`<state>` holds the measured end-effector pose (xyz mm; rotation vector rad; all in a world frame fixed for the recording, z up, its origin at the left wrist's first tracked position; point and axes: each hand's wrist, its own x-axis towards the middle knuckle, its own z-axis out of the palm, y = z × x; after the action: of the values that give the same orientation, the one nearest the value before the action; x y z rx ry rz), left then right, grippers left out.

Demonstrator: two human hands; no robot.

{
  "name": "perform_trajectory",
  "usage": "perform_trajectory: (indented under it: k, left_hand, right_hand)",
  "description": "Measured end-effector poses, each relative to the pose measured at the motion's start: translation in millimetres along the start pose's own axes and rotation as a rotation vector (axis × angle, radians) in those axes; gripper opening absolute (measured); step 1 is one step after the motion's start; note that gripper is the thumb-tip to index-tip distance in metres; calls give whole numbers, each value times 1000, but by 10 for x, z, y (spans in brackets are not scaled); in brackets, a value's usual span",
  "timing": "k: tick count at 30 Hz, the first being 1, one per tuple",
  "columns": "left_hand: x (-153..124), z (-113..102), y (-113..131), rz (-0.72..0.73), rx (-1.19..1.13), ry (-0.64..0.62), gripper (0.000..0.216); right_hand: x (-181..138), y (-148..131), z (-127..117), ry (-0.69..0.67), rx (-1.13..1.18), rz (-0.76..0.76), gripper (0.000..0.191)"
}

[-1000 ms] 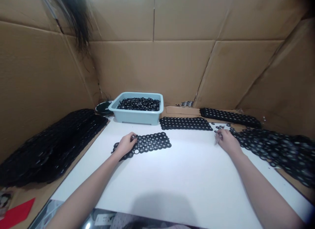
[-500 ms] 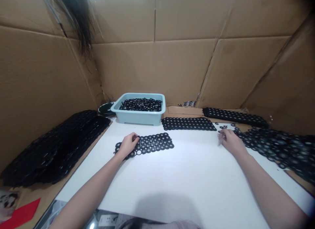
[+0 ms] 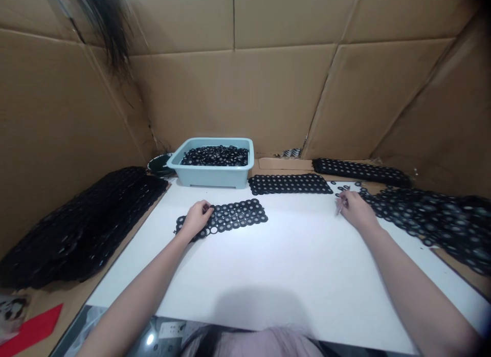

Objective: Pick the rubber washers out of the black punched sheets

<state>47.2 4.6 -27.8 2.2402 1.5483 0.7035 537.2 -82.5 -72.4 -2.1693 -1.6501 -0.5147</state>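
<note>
On the white board [image 3: 261, 265] lies a small sheet of joined black rings [image 3: 240, 214] with pale centres; one ring in its near row shows a plain white opening. My left hand [image 3: 196, 219] rests on the sheet's left part, fingers curled and pinched at its top, covering some rings. Farther right, my right hand [image 3: 356, 208] is closed around a thin translucent piece [image 3: 339, 205], whose kind I cannot make out. Several loose black rings [image 3: 339, 189] lie just beyond its fingertips.
A light blue basin [image 3: 213, 179] full of small black rings stands at the back. Another ring sheet [image 3: 291, 184] lies right of it, with a stack [image 3: 360, 172] behind. Black piles lie left [image 3: 84, 224] and right [image 3: 433, 214]. Cardboard walls [image 3: 284, 91] surround the board.
The whole view has shifted slightly, with things sitting a little higher and more to the left. Both hands keep nearly the same places relative to the sheet and the loose rings.
</note>
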Motion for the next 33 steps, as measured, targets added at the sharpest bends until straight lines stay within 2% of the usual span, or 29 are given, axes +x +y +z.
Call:
perform_trajectory:
  k: [15, 21, 27, 30, 33]
  left_hand:
    - [-14, 9, 4, -15, 5, -15, 20]
    - [-10, 12, 5, -26, -64, 0, 19]
    - [-21, 41, -29, -46, -122, 43, 15]
    - [-34, 37, -33, -46, -121, 43, 14]
    - [-35, 28, -25, -50, -123, 30, 14]
  right_hand:
    - [-21, -34, -35, -11, 11, 41, 23]
    - [-14, -51, -48, 43, -16, -29, 21]
    - [8, 65, 45, 8, 25, -37, 20]
    - [1, 13, -3, 68, 24, -58, 18]
    - [-7, -242, -175, 238, 77, -75, 17]
